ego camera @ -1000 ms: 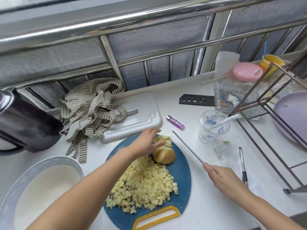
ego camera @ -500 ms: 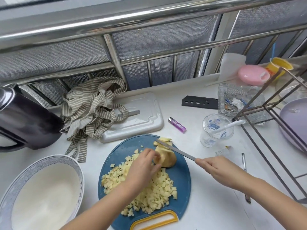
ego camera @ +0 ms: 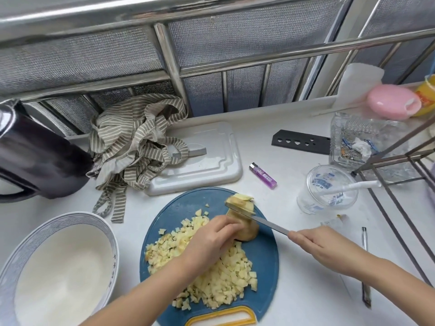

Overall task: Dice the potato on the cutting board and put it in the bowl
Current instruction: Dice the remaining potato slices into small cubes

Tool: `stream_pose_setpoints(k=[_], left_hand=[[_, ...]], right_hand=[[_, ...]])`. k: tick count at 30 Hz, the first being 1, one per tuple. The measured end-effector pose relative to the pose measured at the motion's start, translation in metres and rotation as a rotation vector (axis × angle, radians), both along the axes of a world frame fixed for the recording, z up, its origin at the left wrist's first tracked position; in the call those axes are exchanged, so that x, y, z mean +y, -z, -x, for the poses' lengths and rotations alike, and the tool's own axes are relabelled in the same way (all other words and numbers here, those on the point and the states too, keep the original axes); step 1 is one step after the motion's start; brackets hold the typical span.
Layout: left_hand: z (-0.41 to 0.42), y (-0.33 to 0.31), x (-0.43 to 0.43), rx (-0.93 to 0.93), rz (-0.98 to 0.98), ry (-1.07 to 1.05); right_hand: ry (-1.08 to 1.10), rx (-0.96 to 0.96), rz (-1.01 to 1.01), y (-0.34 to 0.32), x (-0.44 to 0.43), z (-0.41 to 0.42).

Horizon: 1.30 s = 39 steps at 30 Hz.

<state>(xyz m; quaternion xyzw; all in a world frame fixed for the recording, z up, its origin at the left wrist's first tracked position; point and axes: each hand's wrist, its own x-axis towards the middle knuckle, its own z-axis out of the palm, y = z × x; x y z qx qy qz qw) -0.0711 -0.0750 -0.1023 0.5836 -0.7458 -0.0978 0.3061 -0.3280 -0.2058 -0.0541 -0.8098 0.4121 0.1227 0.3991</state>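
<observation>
Potato [ego camera: 247,228] partly sliced on the blue cutting board [ego camera: 267,257], knife [ego camera: 267,221] laid across it.
Your left hand [ego camera: 209,238] grips the potato, fingers [ego camera: 226,223] curled over its near side. Your right hand [ego camera: 322,245] holds the knife with fingers wrapped round its near end, and the blade crosses the potato beside the fanned slices. Diced cubes [ego camera: 226,278] are heaped on the board under your left wrist. The white bowl [ego camera: 101,222] sits on the desk [ego camera: 294,302], just left of the board.
</observation>
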Motion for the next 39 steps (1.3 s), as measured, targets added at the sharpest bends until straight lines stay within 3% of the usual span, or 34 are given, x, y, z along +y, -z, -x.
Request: stream_pose_setpoints(k=[12,25,39], left_hand=[[0.004,0.007,-0.002,0.052,0.037,-0.049],[0.004,0.013,0.001,0.014,0.034,-0.085],[0.01,0.011,0.001,0.021,0.041,-0.134]], right_hand=[[0.009,0.031,-0.117,0.002,-0.003,-0.005],[-0.035,0.017,0.022,-0.011,0.016,-0.009],[-0.095,0.019,0.012,-0.018,0.017,-0.01]])
